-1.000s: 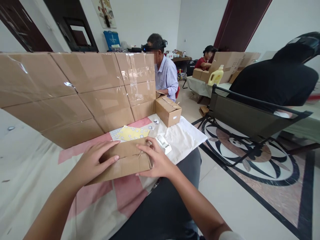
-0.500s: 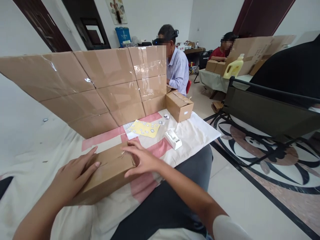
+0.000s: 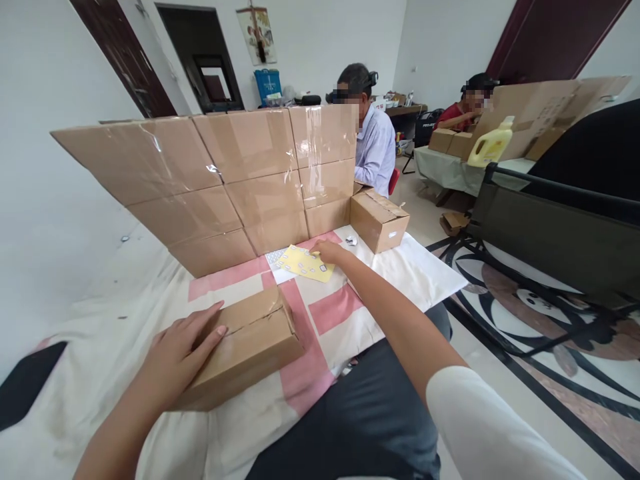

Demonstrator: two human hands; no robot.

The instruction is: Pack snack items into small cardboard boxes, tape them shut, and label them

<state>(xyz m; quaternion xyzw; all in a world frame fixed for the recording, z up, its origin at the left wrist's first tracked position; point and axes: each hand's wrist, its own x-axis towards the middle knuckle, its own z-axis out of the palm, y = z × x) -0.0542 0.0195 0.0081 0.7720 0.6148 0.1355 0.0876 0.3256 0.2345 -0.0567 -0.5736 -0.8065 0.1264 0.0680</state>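
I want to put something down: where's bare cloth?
Bare cloth shows between the near box and right forearm, and on the corner beside the far box. Crowded: around the yellow sheet, by the right hand and stacked boxes.

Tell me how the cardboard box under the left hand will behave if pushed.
The cardboard box lies low and long, so it will probably slide rather than roll or tip. Its straight edges suggest fairly stiff walls, though the uneven top seam may give under the left hand. The wrinkled cloth beneath might drag or bunch.
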